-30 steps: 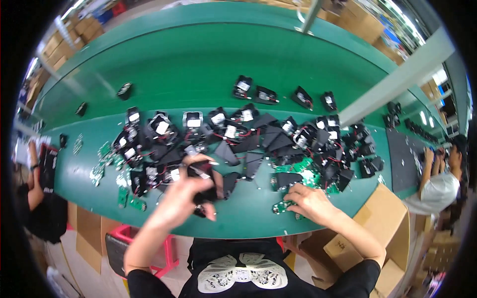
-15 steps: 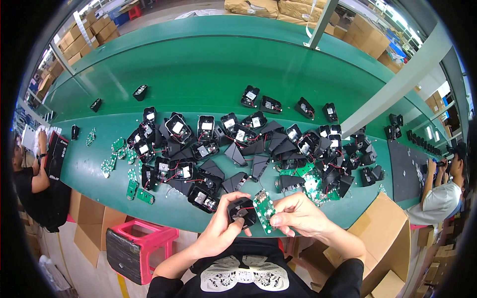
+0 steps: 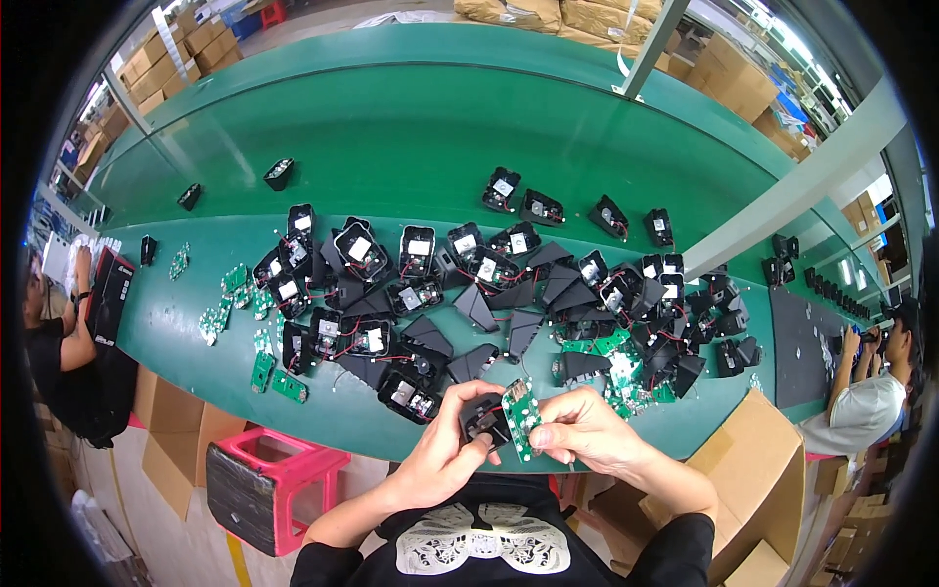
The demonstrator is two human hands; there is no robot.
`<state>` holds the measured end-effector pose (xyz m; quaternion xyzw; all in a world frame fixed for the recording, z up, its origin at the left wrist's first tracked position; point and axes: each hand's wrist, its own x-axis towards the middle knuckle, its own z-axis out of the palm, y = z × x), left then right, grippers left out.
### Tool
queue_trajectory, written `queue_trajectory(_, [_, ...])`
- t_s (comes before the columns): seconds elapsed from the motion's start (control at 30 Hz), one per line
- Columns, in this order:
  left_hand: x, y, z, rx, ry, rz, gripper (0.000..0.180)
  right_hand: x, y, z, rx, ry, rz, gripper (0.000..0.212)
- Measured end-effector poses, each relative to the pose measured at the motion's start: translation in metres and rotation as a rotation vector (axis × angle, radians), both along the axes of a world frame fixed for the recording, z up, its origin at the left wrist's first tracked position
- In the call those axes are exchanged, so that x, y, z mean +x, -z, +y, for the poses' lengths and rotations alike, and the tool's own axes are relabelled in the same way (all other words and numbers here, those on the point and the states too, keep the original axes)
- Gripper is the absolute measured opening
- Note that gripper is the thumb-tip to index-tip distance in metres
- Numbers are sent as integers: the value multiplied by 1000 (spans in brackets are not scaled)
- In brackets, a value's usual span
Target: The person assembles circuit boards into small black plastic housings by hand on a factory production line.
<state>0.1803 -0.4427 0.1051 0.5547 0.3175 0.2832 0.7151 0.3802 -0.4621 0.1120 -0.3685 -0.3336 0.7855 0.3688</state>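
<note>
My left hand (image 3: 442, 452) is closed around a black plastic housing (image 3: 481, 419), its open side toward me and the thumb at its rim. Between the thumb and fingers of my right hand (image 3: 585, 430) is a green circuit board (image 3: 519, 419), held upright just right of the housing. A bit of red wire shows between the board and the housing; where it ends is hidden. Beyond my hands, many black housings (image 3: 406, 391) with red wires and white-labelled parts lie in a loose heap. Bare green boards (image 3: 626, 377) are piled to the right of my hands.
More loose boards (image 3: 262, 370) lie on the green workbench (image 3: 186, 323) at left. Several housings (image 3: 541, 206) stand on the green strip behind. A grey post (image 3: 782, 186) rises at right. Cardboard boxes (image 3: 748, 460) and a red stool (image 3: 279, 489) flank me. People sit at both sides.
The view has shifted slightly. The housing in my left hand has turned a little, and the board in my right hand now overlaps its edge. Both grips stay the same.
</note>
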Motion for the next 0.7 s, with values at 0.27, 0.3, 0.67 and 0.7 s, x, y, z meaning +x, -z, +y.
queue_trajectory(0.27, [1,-4,2,39,25,-5,46,-3,1,-1,-12,-16,-27,16])
queue_trajectory(0.3, [1,-8,2,115,35,23,48,-7,-4,0,-36,23,-74,15])
queue_trajectory(0.67, [5,-8,-5,29,-17,-71,58,-7,-14,-5,48,25,-294,19])
queue_trajectory(0.7, [7,-13,-5,-57,-17,-74,57,-6,-14,-4,46,12,-295,20])
